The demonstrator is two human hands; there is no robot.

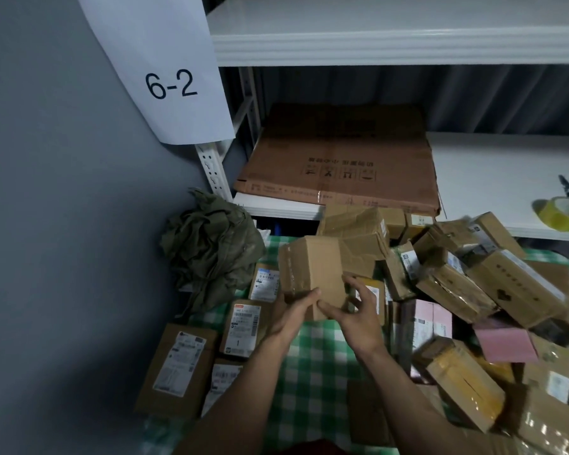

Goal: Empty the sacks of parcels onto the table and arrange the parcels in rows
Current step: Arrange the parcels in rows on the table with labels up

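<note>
1. Being held above the tabletop (312, 366), which is covered by a green and white checked cloth, a plain cardboard parcel (312, 274) is seen near the middle of the view.
2. The parcel is gripped at its lower edge by the left hand (293, 315); the thumb and fingers are curled on it.
3. The lower right corner is pinched by the right hand (355, 315), while some fingers are spread.
4. Labelled flat parcels (178, 369) are laid side by side at the left part of the tabletop.
5. An unsorted heap of parcels (473, 290) is found at the right.
6. A crumpled olive-green sack (211, 251) is placed at the far left corner, beside the grey wall.
7. A large flat carton (339, 159) and a roll of yellow tape (560, 213) are kept on the white shelf (490, 178) behind.
</note>
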